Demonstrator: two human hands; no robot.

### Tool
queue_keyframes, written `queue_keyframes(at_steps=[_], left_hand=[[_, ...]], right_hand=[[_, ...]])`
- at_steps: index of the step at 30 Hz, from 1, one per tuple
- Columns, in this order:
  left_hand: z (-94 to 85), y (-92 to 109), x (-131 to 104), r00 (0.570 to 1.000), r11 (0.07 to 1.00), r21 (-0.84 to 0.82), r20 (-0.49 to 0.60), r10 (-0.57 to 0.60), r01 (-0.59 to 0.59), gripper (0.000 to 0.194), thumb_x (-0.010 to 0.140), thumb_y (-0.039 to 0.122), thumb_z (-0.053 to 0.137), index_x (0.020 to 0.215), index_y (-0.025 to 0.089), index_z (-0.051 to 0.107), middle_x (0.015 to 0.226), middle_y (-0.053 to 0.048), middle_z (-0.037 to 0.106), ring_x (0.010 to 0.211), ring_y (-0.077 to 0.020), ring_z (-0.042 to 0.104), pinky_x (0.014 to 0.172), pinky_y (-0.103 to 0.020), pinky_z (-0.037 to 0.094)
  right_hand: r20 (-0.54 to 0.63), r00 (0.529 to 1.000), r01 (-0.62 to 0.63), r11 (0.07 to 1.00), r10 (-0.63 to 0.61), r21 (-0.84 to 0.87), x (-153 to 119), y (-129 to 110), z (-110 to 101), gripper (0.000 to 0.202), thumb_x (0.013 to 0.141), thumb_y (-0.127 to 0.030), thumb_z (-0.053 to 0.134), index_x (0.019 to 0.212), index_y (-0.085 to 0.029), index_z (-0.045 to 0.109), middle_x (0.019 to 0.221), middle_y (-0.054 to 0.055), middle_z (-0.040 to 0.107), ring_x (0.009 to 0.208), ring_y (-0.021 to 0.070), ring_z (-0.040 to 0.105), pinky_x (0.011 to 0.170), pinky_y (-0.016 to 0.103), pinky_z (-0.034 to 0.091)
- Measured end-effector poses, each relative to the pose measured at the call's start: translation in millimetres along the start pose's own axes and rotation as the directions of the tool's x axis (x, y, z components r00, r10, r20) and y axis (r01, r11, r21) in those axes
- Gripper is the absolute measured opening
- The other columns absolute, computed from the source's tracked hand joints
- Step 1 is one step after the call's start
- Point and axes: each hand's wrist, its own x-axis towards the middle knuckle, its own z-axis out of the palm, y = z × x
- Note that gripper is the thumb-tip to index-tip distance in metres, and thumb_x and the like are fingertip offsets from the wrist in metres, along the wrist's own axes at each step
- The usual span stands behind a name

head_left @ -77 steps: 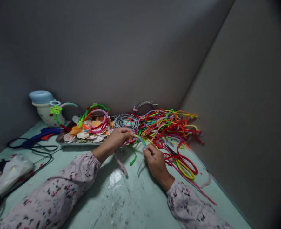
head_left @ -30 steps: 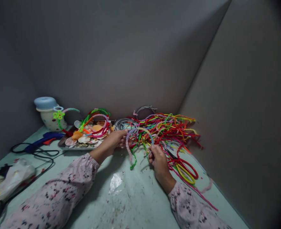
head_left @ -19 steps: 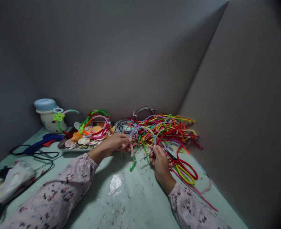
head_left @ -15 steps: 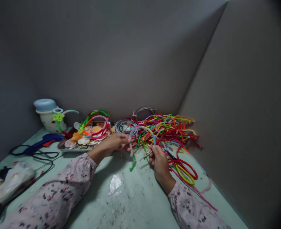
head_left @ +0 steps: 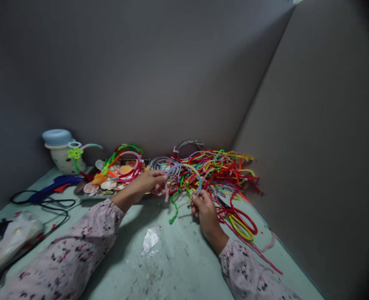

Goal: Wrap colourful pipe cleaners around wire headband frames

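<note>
Between my two hands a headband wrapped in pipe cleaners arches upward, coloured lilac, pale yellow and light blue. My left hand pinches its left end, where a pink pipe cleaner tail hangs down. My right hand is closed on the light blue end, fingertips together. Just behind lies a tangled heap of pipe cleaners in red, yellow, green and orange. A green pipe cleaner trails onto the table between the hands. Bare wire hoops lie beyond my left hand.
A metal tray holds shells and finished colourful headbands. Left of it are a lidded jar, a blue glue gun with a black cord, and a plastic bag. Scissors with red and yellow handles lie right; a clear scrap lies in front.
Both hands and the headband have shifted slightly left in view. The grey wire end that showed beside my right fingers is less visible now.
</note>
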Motion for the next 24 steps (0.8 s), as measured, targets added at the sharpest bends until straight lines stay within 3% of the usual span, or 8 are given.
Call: queue_keyframes(at_steps=[7, 24], left_hand=[[-2.4, -1, 1, 1.000, 0.999, 0.029, 0.012, 0.018, -0.019, 0.029, 0.072, 0.042, 0.067, 0.076, 0.016, 0.055, 0.061, 0.002, 0.059, 0.054, -0.0097, 0.052, 0.056, -0.024, 0.036], [-14.1, 5, 1, 0.995, 0.985, 0.148, -0.037, 0.096, -0.090, 0.039, 0.064, 0.052, 0.072, 0.077, 0.016, 0.063, 0.064, 0.000, 0.060, 0.056, -0.0113, 0.048, 0.054, -0.024, 0.032]], right_hand=[[0.013, 1.000, -0.001, 1.000, 0.001, -0.020, 0, 0, 1, 0.020, 0.079, -0.037, 0.059, 0.087, -0.021, 0.049, 0.062, -0.007, 0.052, 0.045, 0.0056, 0.045, 0.039, 0.015, 0.030], [0.114, 0.992, -0.048, 0.996, 0.056, -0.072, -3, 0, 2, 0.021, 0.078, -0.034, 0.054, 0.093, -0.019, 0.051, 0.059, -0.007, 0.051, 0.043, 0.0062, 0.048, 0.037, 0.015, 0.030]])
